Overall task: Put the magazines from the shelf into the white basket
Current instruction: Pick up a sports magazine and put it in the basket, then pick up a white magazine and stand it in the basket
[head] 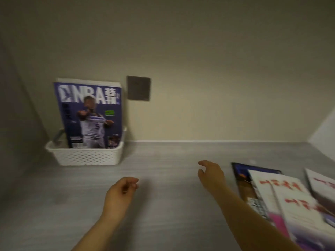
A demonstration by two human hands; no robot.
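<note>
Left hand (121, 189) and right hand (211, 175) hang loosely curled, seemingly empty; blurred magazines (282, 196) run off-frame.

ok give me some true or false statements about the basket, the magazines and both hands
1. A purple NBA magazine stands upright in the white basket. True.
2. The right hand grips a magazine. False: it holds nothing and is just left of the loose magazines lying on the shelf.
3. The left hand holds nothing. True.
4. The white basket sits at the right end of the shelf. False: it sits at the left.
</note>
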